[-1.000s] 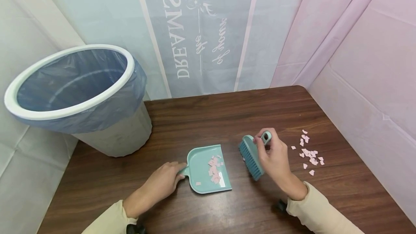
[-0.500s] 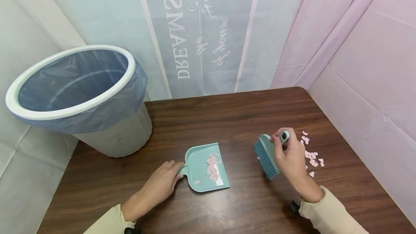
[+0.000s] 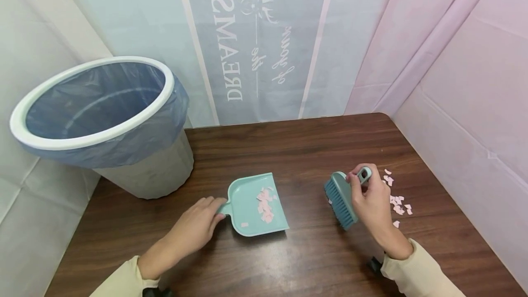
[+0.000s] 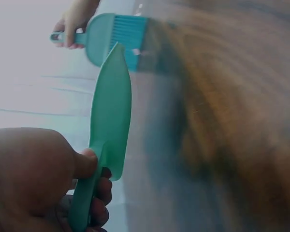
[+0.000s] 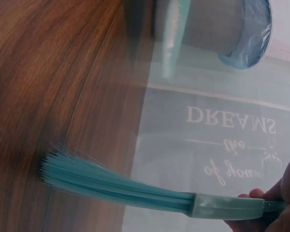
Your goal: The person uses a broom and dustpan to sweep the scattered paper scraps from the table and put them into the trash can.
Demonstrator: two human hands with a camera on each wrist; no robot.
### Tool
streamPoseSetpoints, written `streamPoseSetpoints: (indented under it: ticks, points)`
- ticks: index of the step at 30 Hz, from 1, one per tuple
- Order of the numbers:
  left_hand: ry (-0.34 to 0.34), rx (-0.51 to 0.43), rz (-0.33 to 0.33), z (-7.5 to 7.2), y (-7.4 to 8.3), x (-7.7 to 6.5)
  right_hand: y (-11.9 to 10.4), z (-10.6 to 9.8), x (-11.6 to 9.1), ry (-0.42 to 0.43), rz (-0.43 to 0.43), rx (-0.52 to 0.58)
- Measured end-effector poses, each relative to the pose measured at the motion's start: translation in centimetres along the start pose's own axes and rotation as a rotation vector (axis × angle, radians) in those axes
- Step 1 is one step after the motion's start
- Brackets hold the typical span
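My left hand (image 3: 195, 224) grips the short handle of a mint-green dustpan (image 3: 243, 200); in the left wrist view, thumb and fingers wrap that handle. A gap and a shadow show between the dustpan and the table. Pink paper scraps (image 3: 265, 205) lie in the pan, mostly near its open lip. To the right, my right hand (image 3: 373, 196) holds a teal hand brush (image 3: 343, 198) by its looped handle. Its bristles (image 5: 87, 174) point down to the wood, tips close to the surface, and a pink scrap clings to them.
More pink scraps (image 3: 398, 205) lie scattered on the brown wooden table (image 3: 288, 150) beyond my right hand. At the left stands a grey bin (image 3: 165, 168) with a white rim and a blue liner. Printed cloth (image 3: 264, 58) hangs behind the table, and pale walls flank it.
The brush has moved right, toward the scattered scraps. The dustpan has come up off the table and shifted slightly left and away from me, scraps still in it.
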State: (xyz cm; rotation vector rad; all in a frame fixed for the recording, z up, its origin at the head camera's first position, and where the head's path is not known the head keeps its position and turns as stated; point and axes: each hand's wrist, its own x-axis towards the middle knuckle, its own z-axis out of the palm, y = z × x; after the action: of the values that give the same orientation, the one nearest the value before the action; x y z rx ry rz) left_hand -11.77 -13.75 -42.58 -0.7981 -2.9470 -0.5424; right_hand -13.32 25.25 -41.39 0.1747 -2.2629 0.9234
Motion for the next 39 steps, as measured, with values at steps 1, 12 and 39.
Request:
streamPoseSetpoints:
  ticks: [1,12,39]
  points:
    - [0.005,0.003,-0.002,-0.5,0.0,0.0,0.0,0.0,0.0,-0.001,0.004,0.000]
    - [0.085,0.049,0.025,-6.2,-0.4,0.2,0.0,0.0,0.1,-0.013,0.012,0.008]
    - [0.240,0.168,0.038,-20.7,-2.2,-2.3,0.0,0.0,0.2,0.006,0.013,-0.016]
